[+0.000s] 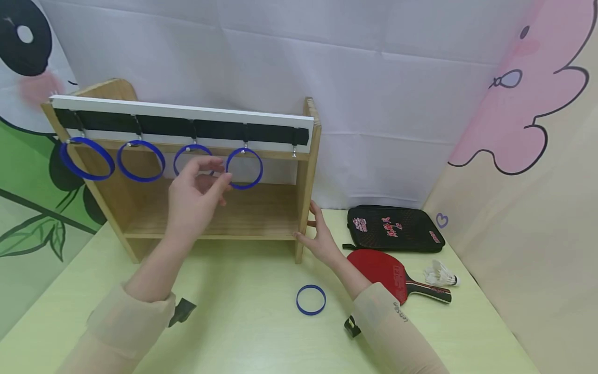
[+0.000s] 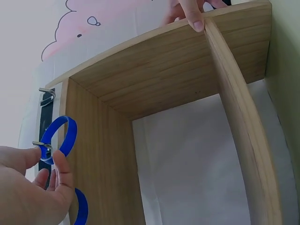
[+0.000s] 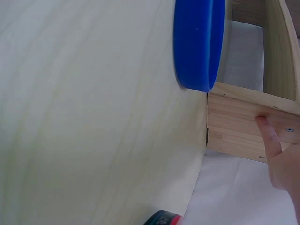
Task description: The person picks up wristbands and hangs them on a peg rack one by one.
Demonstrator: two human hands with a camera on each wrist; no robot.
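A wooden shelf (image 1: pixel 252 205) carries a white-and-black strip with metal hooks (image 1: pixel 294 150) along its top. Several blue rings hang from the hooks; the rightmost hook bears none. My left hand (image 1: pixel 193 195) is at the left edge of the rightmost hanging ring (image 1: pixel 260 174). In the left wrist view, thumb and forefinger stand apart on either side of that ring's (image 2: pixel 70 136) lower part, right below its hook. My right hand (image 1: pixel 322 241) grips the shelf's right side panel, thumb over its front edge and fingers along the outer face. A loose blue ring (image 1: pixel 311 314) lies on the table.
Right of the shelf lie a black case (image 1: pixel 397 228), a red table tennis bat (image 1: pixel 374 265) and a white shuttlecock (image 1: pixel 439 274) on the table (image 1: pixel 243 322). White cloth (image 1: pixel 383 98) hangs behind the shelf; the right wall (image 1: pixel 523 218) bears a pink cartoon figure.
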